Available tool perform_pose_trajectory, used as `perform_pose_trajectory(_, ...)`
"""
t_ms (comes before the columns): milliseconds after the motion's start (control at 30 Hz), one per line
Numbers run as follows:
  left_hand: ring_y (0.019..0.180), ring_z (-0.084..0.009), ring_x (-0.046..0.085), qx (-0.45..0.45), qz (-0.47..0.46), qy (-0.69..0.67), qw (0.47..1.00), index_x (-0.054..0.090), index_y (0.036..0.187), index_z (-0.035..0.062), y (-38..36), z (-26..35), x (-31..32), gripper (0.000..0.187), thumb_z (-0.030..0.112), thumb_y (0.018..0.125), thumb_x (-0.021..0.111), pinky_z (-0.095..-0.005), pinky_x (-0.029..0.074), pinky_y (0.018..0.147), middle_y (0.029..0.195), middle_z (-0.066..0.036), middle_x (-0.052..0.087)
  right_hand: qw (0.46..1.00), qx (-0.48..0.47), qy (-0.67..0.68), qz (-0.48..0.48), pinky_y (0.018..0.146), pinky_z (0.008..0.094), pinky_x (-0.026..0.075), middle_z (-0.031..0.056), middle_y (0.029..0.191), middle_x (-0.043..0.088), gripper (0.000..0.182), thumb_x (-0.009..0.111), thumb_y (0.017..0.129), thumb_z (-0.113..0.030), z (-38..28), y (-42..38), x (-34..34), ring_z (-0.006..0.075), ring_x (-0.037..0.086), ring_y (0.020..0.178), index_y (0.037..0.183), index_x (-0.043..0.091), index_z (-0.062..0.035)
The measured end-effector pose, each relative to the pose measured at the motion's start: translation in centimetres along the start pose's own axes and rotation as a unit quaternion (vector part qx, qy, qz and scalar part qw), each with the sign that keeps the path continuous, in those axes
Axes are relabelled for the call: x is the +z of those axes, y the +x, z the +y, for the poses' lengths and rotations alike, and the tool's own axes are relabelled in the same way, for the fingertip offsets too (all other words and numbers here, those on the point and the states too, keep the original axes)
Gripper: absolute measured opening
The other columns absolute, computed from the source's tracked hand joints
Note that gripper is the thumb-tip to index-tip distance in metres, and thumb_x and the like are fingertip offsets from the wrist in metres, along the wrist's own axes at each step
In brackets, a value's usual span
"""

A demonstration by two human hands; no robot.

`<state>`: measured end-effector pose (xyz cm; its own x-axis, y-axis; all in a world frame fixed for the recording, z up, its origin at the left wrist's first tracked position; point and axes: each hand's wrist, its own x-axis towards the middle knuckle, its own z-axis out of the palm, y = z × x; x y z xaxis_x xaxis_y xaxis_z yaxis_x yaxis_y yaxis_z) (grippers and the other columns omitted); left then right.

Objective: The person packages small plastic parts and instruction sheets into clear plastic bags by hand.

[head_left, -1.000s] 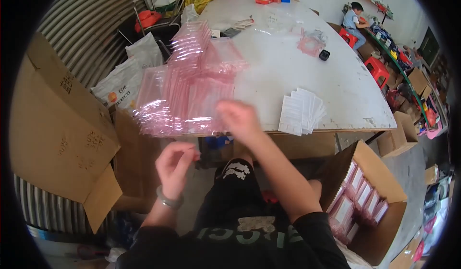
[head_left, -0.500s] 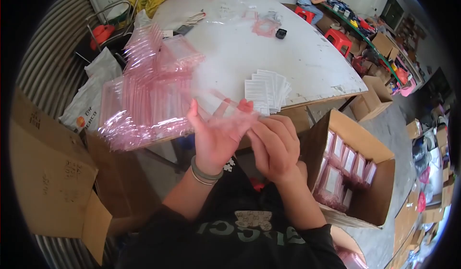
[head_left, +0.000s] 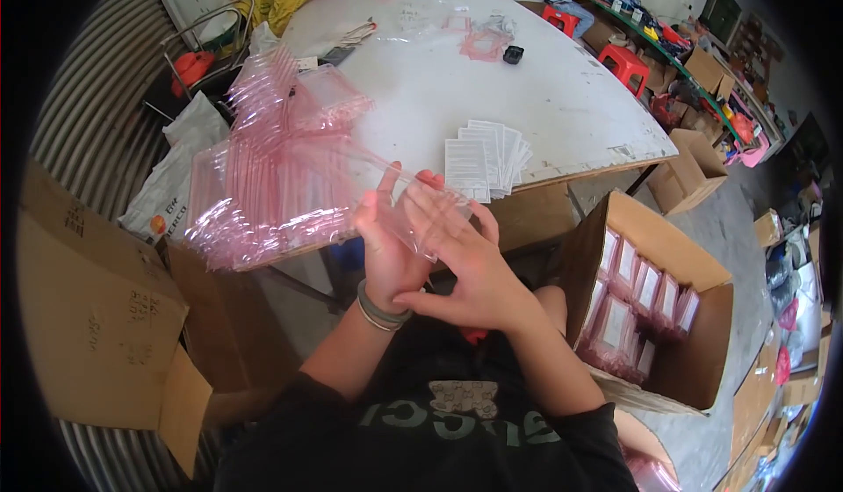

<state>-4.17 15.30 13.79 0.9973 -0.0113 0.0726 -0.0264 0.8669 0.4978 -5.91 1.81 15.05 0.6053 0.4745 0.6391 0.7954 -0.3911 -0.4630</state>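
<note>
The left hand [head_left: 397,246] is raised palm up with fingers extended, its wrist [head_left: 384,309] fitted with bangles — forearm angled inward from the lower left. The right hand [head_left: 465,264] lies palm down over the left hand's fingers, thumb spread toward the left wrist — forearm angled in from the lower right.

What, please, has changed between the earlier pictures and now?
The right hand has come back from the pink bag pile to meet the left hand; both now hold a clear bag. The fanned cards and open carton stayed put.
</note>
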Motion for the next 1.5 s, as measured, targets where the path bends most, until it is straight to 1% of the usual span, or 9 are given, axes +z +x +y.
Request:
perform_pose_trajectory(267,0.127,-0.0299,0.049,-0.028,-0.074,0.093,0.992,0.027,0.151,0.0080,0.2,0.2,-3.0,0.075,0.059,0.100,0.044,-0.0509,0.042,0.109,0.132,-0.014,0.049,0.988,0.058,0.065,-0.125,0.116,0.0607,0.006,0.0228,0.154,0.040,0.103,0.081,0.071,-0.057,0.5,-1.4,0.0,0.0359,0.036,0.144,0.153,0.039,-0.0126)
perform_pose_trajectory(433,0.126,-0.0307,0.051,-0.024,-0.027,0.069,0.997,0.031,0.150,0.0083,-0.1,-0.8,-2.4,0.068,0.053,0.102,0.047,-0.0511,0.042,0.109,0.131,-0.015,0.051,0.996,0.054,0.056,-0.047,0.117,0.0582,0.014,0.0203,0.141,0.056,0.077,0.085,0.074,-0.044,1.1,-0.5,0.7,0.0334,0.046,0.138,0.138,0.059,-0.0083)
perform_pose_trajectory(567,0.121,-0.0318,0.054,-0.067,0.005,0.022,0.997,0.046,0.135,0.0024,1.5,1.9,-4.1,0.061,0.052,0.100,0.053,-0.0494,0.042,0.110,0.123,-0.016,0.056,0.904,0.146,0.398,-0.057,0.112,0.0499,0.031,0.0173,0.117,0.070,0.040,0.082,0.080,-0.026,4.3,-0.9,-1.2,0.0285,0.061,0.121,0.114,0.072,-0.0044)
perform_pose_trajectory(667,0.117,-0.0325,0.055,-0.085,0.007,-0.119,0.989,0.051,0.122,-0.0032,2.8,4.3,-3.3,0.063,0.054,0.096,0.059,-0.0493,0.044,0.108,0.115,-0.018,0.059,0.961,0.201,0.160,0.103,0.106,0.0497,0.040,0.0171,0.113,0.071,0.045,0.081,0.077,-0.026,10.0,-0.3,-1.0,0.0337,0.063,0.116,0.113,0.070,-0.0018)
perform_pose_trajectory(767,0.118,-0.0337,0.054,-0.112,0.013,-0.185,0.976,0.044,0.123,-0.0076,3.1,4.5,-2.8,0.077,0.056,0.088,0.069,-0.0503,0.043,0.111,0.120,-0.020,0.054,0.942,-0.016,-0.331,0.049,0.100,0.0470,0.043,0.0157,0.100,0.073,0.028,0.072,0.079,-0.017,16.0,-1.0,3.0,0.0307,0.068,0.098,0.102,0.069,-0.0013)
perform_pose_trajectory(933,0.120,-0.0362,0.052,-0.147,0.019,-0.250,0.957,0.038,0.129,-0.0096,3.2,4.5,-3.4,0.087,0.056,0.085,0.074,-0.0522,0.040,0.114,0.124,-0.021,0.051,0.943,0.037,-0.330,-0.014,0.081,0.0443,0.044,0.0088,0.081,0.069,0.009,0.062,0.074,-0.010,15.6,0.8,1.3,0.0273,0.064,0.077,0.083,0.063,-0.0088)
perform_pose_trajectory(1067,0.121,-0.0371,0.051,-0.126,0.037,-0.241,0.962,0.034,0.132,-0.0118,4.1,3.8,-4.1,0.093,0.056,0.084,0.075,-0.0521,0.042,0.113,0.125,-0.023,0.049,0.939,-0.041,-0.289,0.181,0.067,0.0421,0.043,0.0063,0.070,0.062,0.005,0.062,0.071,-0.008,15.8,1.9,-0.3,0.0265,0.062,0.071,0.074,0.059,-0.0101)
perform_pose_trajectory(1300,0.122,-0.0366,0.050,-0.127,0.046,-0.221,0.966,0.032,0.132,-0.0142,3.8,3.6,-4.1,0.098,0.056,0.082,0.077,-0.0509,0.043,0.112,0.127,-0.025,0.047,0.947,0.026,-0.319,-0.021,0.064,0.0406,0.049,0.0060,0.075,0.062,0.005,0.063,0.076,-0.006,18.0,-1.4,1.4,0.0264,0.062,0.067,0.076,0.060,-0.0106)
perform_pose_trajectory(1500,0.124,-0.0389,0.050,-0.102,0.037,-0.155,0.982,0.040,0.132,-0.0105,3.7,3.1,-4.1,0.092,0.065,0.086,0.066,-0.0540,0.041,0.112,0.129,-0.025,0.049,0.945,0.064,-0.036,0.318,0.072,0.0302,0.054,0.0104,0.086,0.073,0.019,0.066,0.080,0.009,8.0,-0.4,-5.0,0.0222,0.070,0.076,0.095,0.071,-0.0011)
